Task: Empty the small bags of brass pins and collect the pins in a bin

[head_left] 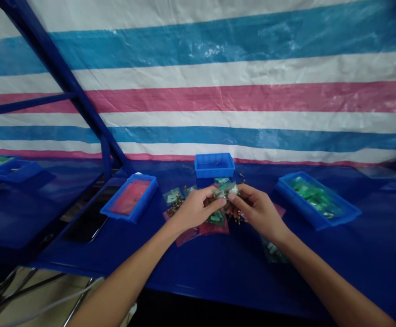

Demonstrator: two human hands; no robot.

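My left hand (pixel 198 209) and my right hand (pixel 257 211) meet at the fingertips over a heap of small packets. Between them they pinch a small clear plastic packet (pixel 223 191) with green contents; exactly how each hand grips it is partly hidden. Below my palms lies the loose heap of clear packets (pixel 173 197), mixed with small brass-coloured metal parts (pixel 176 208). Pink-red plastic sheets (pixel 214 228) lie under the heap. Another green-filled packet (pixel 273 251) rests just below my right wrist.
A blue plastic tray (pixel 214 165) stands behind my hands. A blue tray of green packets (pixel 320 219) sits to the right, and a blue tray lined with pink (pixel 129 217) to the left. A dark phone (pixel 87 225) lies further left, and a striped tarp (pixel 218 104) hangs behind.
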